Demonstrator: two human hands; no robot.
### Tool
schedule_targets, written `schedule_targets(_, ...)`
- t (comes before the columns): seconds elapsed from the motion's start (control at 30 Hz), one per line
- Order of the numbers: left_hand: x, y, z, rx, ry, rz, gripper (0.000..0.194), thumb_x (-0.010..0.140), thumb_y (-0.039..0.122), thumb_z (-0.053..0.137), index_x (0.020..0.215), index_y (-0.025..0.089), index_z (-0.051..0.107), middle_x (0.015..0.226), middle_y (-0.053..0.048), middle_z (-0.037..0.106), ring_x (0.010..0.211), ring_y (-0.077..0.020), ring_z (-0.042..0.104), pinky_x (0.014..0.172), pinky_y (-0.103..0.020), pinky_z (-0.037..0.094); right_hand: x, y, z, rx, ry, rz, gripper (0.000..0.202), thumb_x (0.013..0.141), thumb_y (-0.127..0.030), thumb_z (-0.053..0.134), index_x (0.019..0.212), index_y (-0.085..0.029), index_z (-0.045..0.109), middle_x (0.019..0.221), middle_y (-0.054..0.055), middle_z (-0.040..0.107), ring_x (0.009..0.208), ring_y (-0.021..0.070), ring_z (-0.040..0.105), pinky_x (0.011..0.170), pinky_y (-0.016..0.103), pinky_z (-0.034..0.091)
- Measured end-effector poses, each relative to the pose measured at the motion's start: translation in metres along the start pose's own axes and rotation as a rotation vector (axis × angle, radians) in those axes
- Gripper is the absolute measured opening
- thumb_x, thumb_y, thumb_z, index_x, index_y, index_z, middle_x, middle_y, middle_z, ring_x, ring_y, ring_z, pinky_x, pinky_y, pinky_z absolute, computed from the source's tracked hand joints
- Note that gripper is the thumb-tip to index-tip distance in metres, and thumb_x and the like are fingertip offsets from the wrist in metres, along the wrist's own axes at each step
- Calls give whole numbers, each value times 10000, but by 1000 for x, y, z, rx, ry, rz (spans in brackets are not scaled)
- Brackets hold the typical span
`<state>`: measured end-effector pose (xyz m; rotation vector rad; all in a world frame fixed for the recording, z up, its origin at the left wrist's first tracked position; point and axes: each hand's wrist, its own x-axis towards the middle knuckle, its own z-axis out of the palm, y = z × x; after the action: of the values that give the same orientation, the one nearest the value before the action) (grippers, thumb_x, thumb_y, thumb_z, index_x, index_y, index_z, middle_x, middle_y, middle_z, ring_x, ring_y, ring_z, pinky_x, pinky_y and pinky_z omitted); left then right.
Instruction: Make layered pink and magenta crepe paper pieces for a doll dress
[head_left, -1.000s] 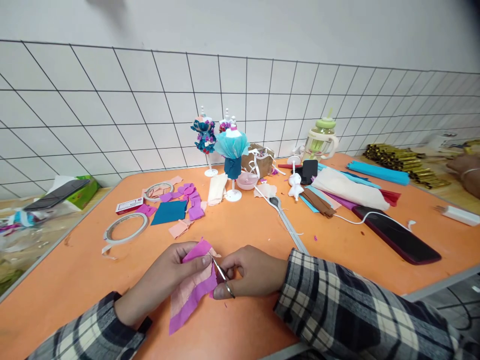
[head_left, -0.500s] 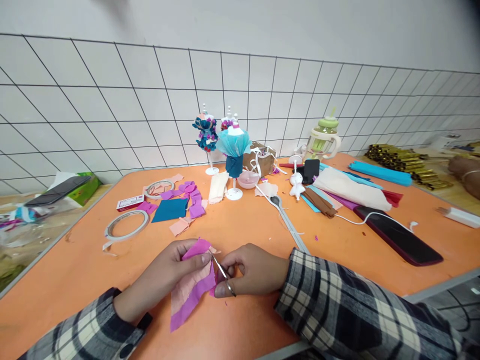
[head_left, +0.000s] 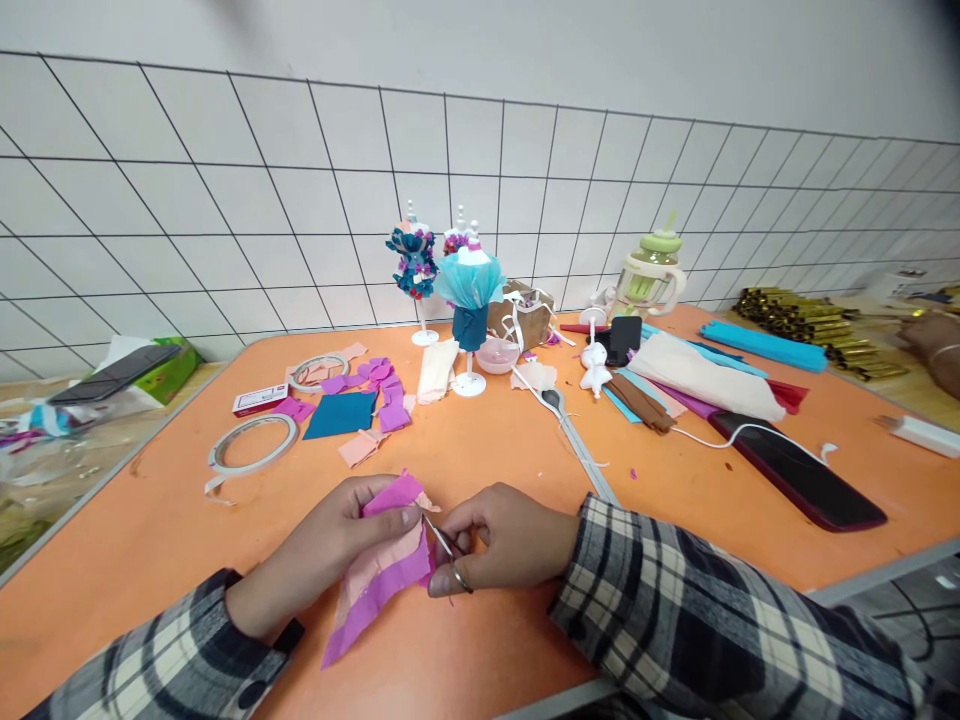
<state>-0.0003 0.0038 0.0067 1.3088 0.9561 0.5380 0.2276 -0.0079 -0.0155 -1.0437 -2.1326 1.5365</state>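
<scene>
My left hand (head_left: pixel 349 530) pinches a layered piece of crepe paper (head_left: pixel 382 590), purple with peach on top, between thumb and fingers. The paper's lower end hangs toward the table's front. In my right hand (head_left: pixel 491 540) is a small pair of metal scissors (head_left: pixel 442 537), thumb and fingers at the handles. The blades point up and left and meet the paper close to my left thumb. A small peach strip sticks out at the paper's upper right edge. How far the blades reach into the paper is hidden.
Beyond my hands stand small dress forms (head_left: pixel 470 320) in paper dresses. To the left lie tape rolls (head_left: pixel 253 445), a blue square (head_left: pixel 340 414) and purple scraps (head_left: pixel 391 404). Rightward are crepe paper rolls (head_left: pixel 705 375), a phone (head_left: pixel 799 472) and a green-lidded bottle (head_left: pixel 651 275).
The lower end of the crepe paper has swung left. Both hands stay nearly in place, with the scissors still at the paper's edge.
</scene>
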Motion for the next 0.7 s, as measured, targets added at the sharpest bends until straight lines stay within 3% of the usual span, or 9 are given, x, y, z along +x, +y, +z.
schedule_targets(0.13, -2, 2, 1, -26, 22, -11, 323, 762, 468, 813, 875, 169, 765, 797, -53, 774, 703, -199, 680, 650, -267, 515, 0, 0, 0, -2, 2, -8, 406, 754, -578, 773, 772, -179, 702, 618, -68, 524, 627, 93, 467, 585, 230, 327)
schedule_targets(0.3, 0, 3, 4, -3, -41, -26, 332, 775, 480, 797, 842, 157, 762, 774, -54, 763, 688, -193, 672, 633, -259, 505, 0, -2, 1, -22, 0, -2, 404, 740, -569, 783, 768, -177, 688, 645, -61, 548, 640, 95, 488, 576, 221, 337)
schedule_targets(0.43, 1, 0, 2, -9, -12, -13, 323, 773, 464, 806, 765, 149, 735, 681, -23, 722, 586, -135, 601, 551, -216, 449, 0, -4, 1, -21, -7, 22, 429, 731, -593, 777, 743, -176, 680, 601, -64, 508, 603, 90, 451, 533, 220, 309)
schedule_targets(0.63, 2, -1, 1, 0, -87, -24, 346, 800, 479, 774, 872, 140, 762, 834, -81, 775, 739, -220, 695, 676, -290, 521, 0, -2, 2, -6, -8, 10, 429, 722, -589, 793, 770, -177, 684, 660, -58, 553, 655, 96, 496, 590, 216, 347)
schedule_targets(0.7, 2, -1, 1, 10, -64, -23, 350, 793, 481, 779, 863, 139, 754, 815, -81, 772, 718, -218, 691, 659, -289, 517, 0, -1, 2, -14, -5, 17, 426, 726, -592, 787, 766, -181, 685, 643, -59, 546, 643, 97, 491, 576, 219, 341)
